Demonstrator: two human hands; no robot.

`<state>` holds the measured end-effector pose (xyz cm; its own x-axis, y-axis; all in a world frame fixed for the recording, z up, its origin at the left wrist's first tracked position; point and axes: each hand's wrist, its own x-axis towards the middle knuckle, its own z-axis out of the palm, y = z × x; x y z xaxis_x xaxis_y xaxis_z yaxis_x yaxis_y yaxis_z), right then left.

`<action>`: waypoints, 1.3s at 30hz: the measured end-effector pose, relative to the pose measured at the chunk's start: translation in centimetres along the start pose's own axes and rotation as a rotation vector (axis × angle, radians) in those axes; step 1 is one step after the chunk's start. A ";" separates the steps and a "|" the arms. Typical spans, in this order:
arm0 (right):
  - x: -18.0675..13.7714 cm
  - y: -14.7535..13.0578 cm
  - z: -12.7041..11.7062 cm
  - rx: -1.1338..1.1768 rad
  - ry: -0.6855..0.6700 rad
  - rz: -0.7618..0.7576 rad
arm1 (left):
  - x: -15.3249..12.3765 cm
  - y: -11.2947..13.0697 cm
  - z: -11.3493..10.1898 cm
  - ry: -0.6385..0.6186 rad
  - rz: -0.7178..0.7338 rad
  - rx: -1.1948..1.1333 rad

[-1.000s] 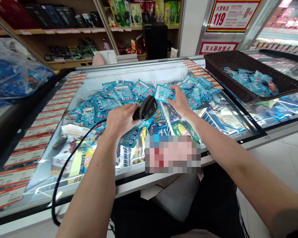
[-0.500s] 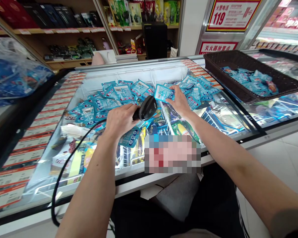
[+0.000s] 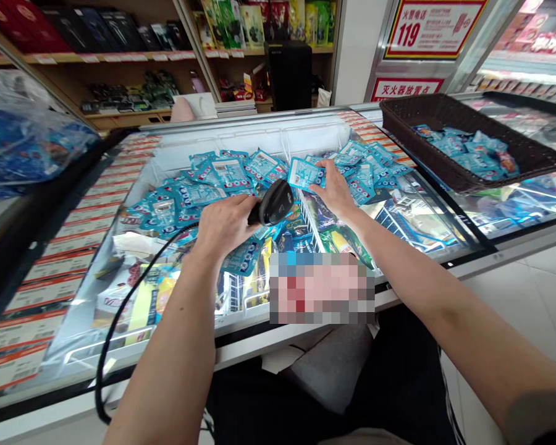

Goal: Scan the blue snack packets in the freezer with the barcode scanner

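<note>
My left hand is closed around the handle of a black corded barcode scanner, whose head faces right. Between the thumb and fingers of my right hand is a small light-blue packet, its white label with a barcode turned towards me. The scanner head and the packet are close together but apart. Beneath both hands, many similar blue packets lie in loose heaps on the glass top of a freezer. The scanner's cable loops down past my left forearm.
A brown woven basket with more blue packets stands at the right. At the far left is a clear plastic bag of blue packs. Price labels line the freezer's left side. Stocked shelves stand behind.
</note>
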<state>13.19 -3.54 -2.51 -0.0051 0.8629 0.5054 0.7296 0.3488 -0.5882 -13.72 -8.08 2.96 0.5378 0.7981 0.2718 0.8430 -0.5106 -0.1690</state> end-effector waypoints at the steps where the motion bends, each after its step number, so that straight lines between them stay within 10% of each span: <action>1: 0.0 -0.1 0.0 -0.004 0.000 0.002 | 0.0 0.0 0.0 -0.001 0.000 0.000; 22: -0.1 -0.1 0.0 -0.069 0.005 -0.026 | 0.0 -0.3 0.4 0.041 -0.001 -0.016; 39: 0.6 1.0 -3.3 -0.327 0.124 0.028 | -0.3 -1.9 0.7 0.148 -0.272 -0.066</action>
<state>16.19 -3.90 -0.71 0.0864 0.8121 0.5770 0.9087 0.1732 -0.3798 -15.54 -7.13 2.55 0.2825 0.8554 0.4342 0.9512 -0.3085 -0.0110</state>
